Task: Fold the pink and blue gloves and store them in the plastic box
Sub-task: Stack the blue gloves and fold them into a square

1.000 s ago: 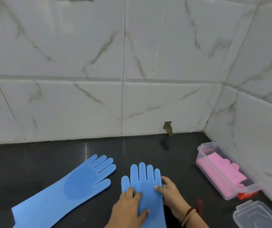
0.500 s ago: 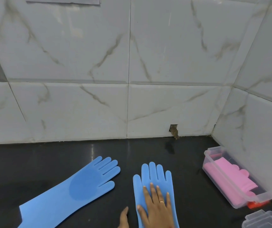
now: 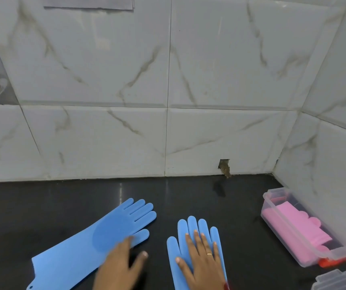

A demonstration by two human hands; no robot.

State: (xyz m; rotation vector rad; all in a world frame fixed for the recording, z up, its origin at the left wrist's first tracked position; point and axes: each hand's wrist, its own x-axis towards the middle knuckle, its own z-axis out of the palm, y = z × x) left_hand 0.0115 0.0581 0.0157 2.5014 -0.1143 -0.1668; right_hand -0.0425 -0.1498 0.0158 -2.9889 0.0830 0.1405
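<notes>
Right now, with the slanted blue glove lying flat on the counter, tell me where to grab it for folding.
Probably pinch the slanted blue glove at its finger end, coming from the right with the left hand, which hovers near its thumb. It lies flat on the counter, so only an edge gives purchase, and those fingers point away from the cuff, ready to fold back.

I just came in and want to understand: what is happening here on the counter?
A person is putting gloves away. The right hand lies flat on the right blue glove; the left hand is over the left blue glove. Both are unfolded. The pink gloves already lie in the plastic box, its lid nearby.
</notes>
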